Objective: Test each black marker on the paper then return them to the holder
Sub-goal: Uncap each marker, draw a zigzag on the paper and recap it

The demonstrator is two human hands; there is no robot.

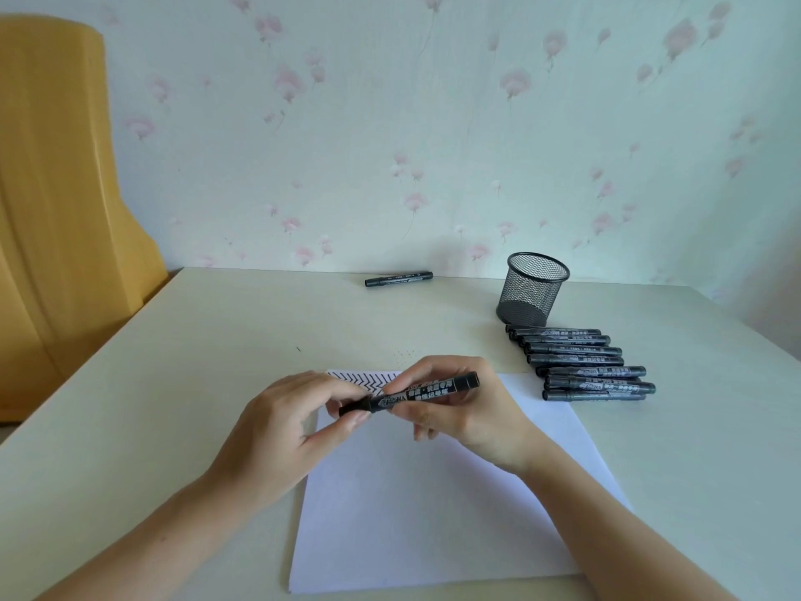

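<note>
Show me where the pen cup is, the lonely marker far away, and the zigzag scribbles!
mesh holder [531, 292], head view, on its front mesh wall.
lone marker [398, 279], head view, mid-barrel, by the wall.
zigzag marks [364, 379], head view, on the paper's top edge, between the hands.

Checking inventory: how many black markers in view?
10: one held by both hands over the paper, one alone by the wall, eight stacked beside the holder, at. The stack may hide more.

white print on held marker [409, 394] label, too blurred to read
</note>
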